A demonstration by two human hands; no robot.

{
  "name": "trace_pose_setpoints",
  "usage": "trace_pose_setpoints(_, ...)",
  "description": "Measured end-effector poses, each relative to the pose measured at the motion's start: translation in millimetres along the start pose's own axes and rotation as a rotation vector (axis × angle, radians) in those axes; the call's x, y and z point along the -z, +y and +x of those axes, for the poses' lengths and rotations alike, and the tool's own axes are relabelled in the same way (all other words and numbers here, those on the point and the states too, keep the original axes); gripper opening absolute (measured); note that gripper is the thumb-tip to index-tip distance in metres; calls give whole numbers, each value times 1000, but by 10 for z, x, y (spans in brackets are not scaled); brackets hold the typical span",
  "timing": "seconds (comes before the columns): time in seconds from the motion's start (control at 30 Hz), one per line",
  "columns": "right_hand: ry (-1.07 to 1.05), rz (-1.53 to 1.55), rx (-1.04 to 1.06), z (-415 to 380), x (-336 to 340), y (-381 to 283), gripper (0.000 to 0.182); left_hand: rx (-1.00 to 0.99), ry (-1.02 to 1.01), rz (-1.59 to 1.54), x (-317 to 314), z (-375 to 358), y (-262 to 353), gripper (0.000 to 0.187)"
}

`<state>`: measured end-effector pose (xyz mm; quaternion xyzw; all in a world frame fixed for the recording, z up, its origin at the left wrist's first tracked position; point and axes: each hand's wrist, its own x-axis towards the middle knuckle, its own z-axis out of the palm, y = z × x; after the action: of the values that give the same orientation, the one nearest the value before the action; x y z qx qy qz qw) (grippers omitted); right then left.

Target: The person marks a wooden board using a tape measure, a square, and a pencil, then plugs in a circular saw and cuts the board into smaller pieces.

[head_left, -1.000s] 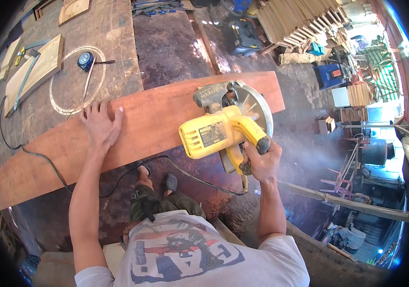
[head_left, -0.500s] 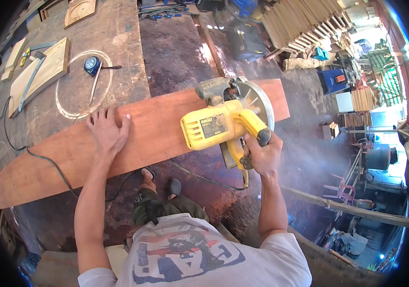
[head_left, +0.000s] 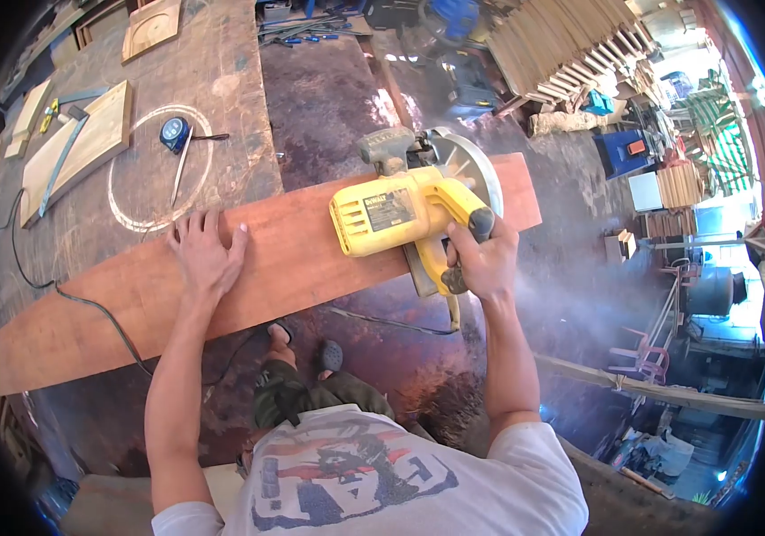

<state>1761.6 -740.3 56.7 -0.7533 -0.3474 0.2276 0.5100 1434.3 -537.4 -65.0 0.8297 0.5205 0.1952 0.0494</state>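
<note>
A long reddish-brown wooden board (head_left: 284, 241) lies partly on the workbench, its right end jutting past the bench edge. My left hand (head_left: 207, 255) rests flat on the board with fingers spread, left of the saw. My right hand (head_left: 484, 259) is wrapped round the rear handle of a yellow circular saw (head_left: 378, 214). The saw sits across the board near its right end, with a round metal blade guard (head_left: 467, 170) on the far side. Where the blade meets the wood is hidden by the saw body. Pale dust hangs to the right.
On the workbench (head_left: 239, 116) lie a blue tape measure (head_left: 174, 134), a pencil (head_left: 182, 168), a square (head_left: 63, 159) and light wood pieces (head_left: 88, 134). A black cord (head_left: 101, 308) crosses the board's left part. Stacked wooden panels (head_left: 570, 45) stand beyond, and a wooden rail (head_left: 651, 386) runs at right.
The saw and my right hand have moved slightly away from my body across the board. My left hand stays on the board. The dust cloud at right looks thicker.
</note>
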Motion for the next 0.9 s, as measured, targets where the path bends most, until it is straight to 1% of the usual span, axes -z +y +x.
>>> trace_pose_setpoints(0.07, 11, 22, 8, 20, -11, 24, 24, 13, -9, 2, -15, -90, 9, 57)
trace_pose_setpoints(0.17, 9, -88, 56, 301, -57, -68, 30, 42, -51, 3, 18, -20, 90, 58)
trace_pose_setpoints(0.2, 2, -120, 4, 373, -69, -248, 34, 51, -73, 9, 40, -2, 113, 59)
trace_pose_setpoints(0.23, 14, -143, 15, 516, -100, -275, 34, 44, -67, 24, 7, 25, 111, 59)
trace_pose_setpoints(0.27, 26, -161, 52, 680, -123, -241, 34, 30, -61, 38, -155, 82, 91, 59)
trace_pose_setpoints(0.3, 41, -169, 103, 805, -120, -174, 34, 23, -54, 62, -227, 105, 74, 60)
trace_pose_setpoints(0.4, 76, -166, 212, 862, 343, 495, 35, 9, -65, 91, -422, -219, 601, 61)
trace_pose_setpoints(0.43, 35, -143, 187, 757, 515, 604, 35, 9, -52, 94, -472, -365, 767, 61)
trace_pose_setpoints(0.47, -64, -76, 64, 521, 685, 539, 33, 19, -41, 97, -510, -581, 859, 61)
trace_pose_setpoints(0.5, -153, -72, -8, 417, 818, 579, 32, 22, -7, 62, -484, -787, 933, 60)
trace_pose_setpoints(0.53, -217, -55, -16, 474, 794, 707, 30, 29, 38, 22, -450, -849, 918, 59)
trace_pose_setpoints(0.6, -263, -20, -53, 321, 722, 567, 27, 47, 80, -48, -315, -916, 771, 57)
trace_pose_setpoints(0.67, -256, -71, -48, -116, 814, 497, 26, 59, 123, -151, -147, -1311, 729, 56)
trace_pose_setpoints(0.7, -262, -33, -51, -290, 817, 468, 23, 62, 143, -218, -50, -1455, 692, 55)
trace_pose_setpoints(0.73, -241, 44, -64, 23, 481, 293, 22, 63, 154, -283, -8, -1074, 426, 54)
trace_pose_setpoints(0.8, -204, 103, -113, -202, 473, 176, 23, -15, 156, -318, 235, -1355, 343, 58)
trace_pose_setpoints(0.83, -207, 98, -101, -47, 375, 129, 24, -59, 153, -342, 266, -1214, 253, 61)
trace_pose_setpoints(0.9, -216, 87, -83, -35, 328, 87, 25, -155, 74, -297, 457, -1371, -53, 68)
